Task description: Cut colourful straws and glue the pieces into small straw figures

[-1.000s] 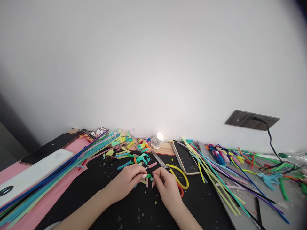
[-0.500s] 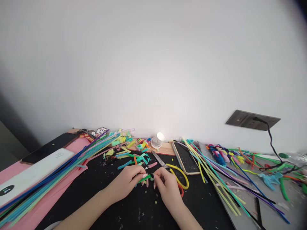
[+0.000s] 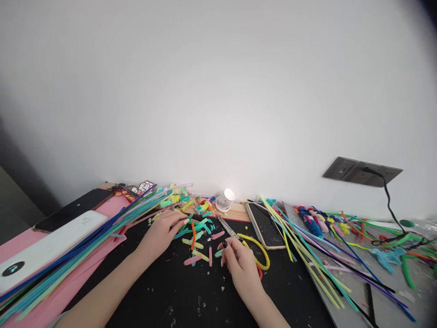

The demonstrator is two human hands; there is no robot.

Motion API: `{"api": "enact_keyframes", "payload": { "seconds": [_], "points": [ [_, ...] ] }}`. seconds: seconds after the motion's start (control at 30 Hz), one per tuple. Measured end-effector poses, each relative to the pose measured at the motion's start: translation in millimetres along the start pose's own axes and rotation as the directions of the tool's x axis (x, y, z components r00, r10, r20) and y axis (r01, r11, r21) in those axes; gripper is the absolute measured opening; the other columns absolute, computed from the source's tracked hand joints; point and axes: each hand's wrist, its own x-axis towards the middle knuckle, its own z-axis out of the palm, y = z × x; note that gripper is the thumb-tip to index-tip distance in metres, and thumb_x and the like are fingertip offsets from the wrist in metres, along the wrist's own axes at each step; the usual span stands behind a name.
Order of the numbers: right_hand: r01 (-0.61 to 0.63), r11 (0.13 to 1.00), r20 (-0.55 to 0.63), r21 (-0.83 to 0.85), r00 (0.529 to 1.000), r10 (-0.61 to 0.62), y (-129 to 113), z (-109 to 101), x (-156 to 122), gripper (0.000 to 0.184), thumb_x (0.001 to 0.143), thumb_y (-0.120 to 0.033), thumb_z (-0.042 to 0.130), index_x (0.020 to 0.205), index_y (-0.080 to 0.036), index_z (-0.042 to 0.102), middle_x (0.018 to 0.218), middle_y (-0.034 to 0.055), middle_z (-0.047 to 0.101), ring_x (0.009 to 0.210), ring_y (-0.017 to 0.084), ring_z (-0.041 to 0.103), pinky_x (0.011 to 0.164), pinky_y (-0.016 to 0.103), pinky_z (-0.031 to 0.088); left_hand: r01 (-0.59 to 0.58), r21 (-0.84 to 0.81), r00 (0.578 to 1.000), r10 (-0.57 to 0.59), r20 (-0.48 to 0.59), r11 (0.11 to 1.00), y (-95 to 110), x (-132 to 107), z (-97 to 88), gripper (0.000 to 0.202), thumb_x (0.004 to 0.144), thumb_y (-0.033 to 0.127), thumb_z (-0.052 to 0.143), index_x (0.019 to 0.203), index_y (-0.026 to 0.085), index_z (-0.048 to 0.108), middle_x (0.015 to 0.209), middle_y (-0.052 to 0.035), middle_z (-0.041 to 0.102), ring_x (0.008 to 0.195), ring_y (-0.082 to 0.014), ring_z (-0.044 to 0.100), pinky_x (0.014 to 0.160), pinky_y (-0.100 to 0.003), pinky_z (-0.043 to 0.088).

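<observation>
My left hand [image 3: 164,232] reaches over the loose pile of short pipe cleaner pieces [image 3: 195,246], its fingers stretched out and apart. A green piece [image 3: 187,220] lies close to its fingertips; the undersides of those fingers are hidden. Lower on the black mat, my right hand [image 3: 241,260] rests with fingers loosely curled and the thumb apart, nothing visible between them. Beside its fingertips is a mint-green piece [image 3: 219,253], and a pink piece [image 3: 210,256] lies further left. Scissors [image 3: 228,226] with yellow-wrapped handles [image 3: 261,250] lie partly behind the right hand.
Long pipe cleaners [image 3: 112,234] stretch across the left side, beside a white power bank [image 3: 51,248]. A paper cup [image 3: 226,200] stands against the wall. On the right are a phone [image 3: 268,230], more long pipe cleaners [image 3: 307,255] and a plugged-in cable [image 3: 387,200].
Both hands held a green pipe cleaner piece together before. My left hand has moved up and left to the pile, while my right hand stays nearly in place without the green piece.
</observation>
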Motion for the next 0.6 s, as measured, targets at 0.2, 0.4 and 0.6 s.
{"api": "enact_keyframes", "payload": {
  "seconds": [0.2, 0.4, 0.6],
  "points": [
    [0.002, 0.999, 0.004, -0.035, 1.000, -0.002, -5.0, -0.7, 0.5, 0.028, 0.091, -0.029, 0.034, 0.075, -0.017, 0.053, 0.053, -0.0024, 0.051, 0.045, 0.010, 0.041, 0.046, 0.021, 0.031, 0.062, 0.140, 0.997, -0.054, -0.061, 0.988, -26.6, 7.2, 5.1, 0.036, 0.088, 0.023, 0.031, 0.109, 0.019, 0.060, 0.109, -0.0087, 0.062, 0.104, -0.0257, 0.052, 0.080, -0.035, 0.046],
    [0.025, 0.997, 0.007, -0.077, 1.000, -0.025, -7.2, -1.5, 0.6, 0.032, 0.091, -0.029, 0.034, 0.070, -0.017, 0.055, 0.050, -0.0026, 0.051, 0.048, 0.012, 0.047, 0.051, 0.022, 0.033, 0.074, 0.240, 0.997, -0.074, -0.007, 0.968, -38.1, 9.8, 10.1, 0.034, 0.084, 0.019, 0.035, 0.104, 0.021, 0.063, 0.102, -0.0070, 0.064, 0.102, -0.0281, 0.050, 0.078, -0.035, 0.045],
    [0.029, 0.996, -0.009, -0.082, 1.000, -0.030, -9.2, -2.9, 1.0, 0.034, 0.091, -0.029, 0.034, 0.067, -0.017, 0.055, 0.049, -0.0023, 0.052, 0.048, 0.012, 0.048, 0.050, 0.022, 0.033, 0.090, 0.260, 0.996, -0.089, -0.017, 0.961, -34.8, 10.3, 5.6, 0.026, 0.085, 0.030, 0.041, 0.080, 0.022, 0.065, 0.093, -0.0081, 0.065, 0.092, -0.0282, 0.052, 0.075, -0.036, 0.044]
  ]
}}
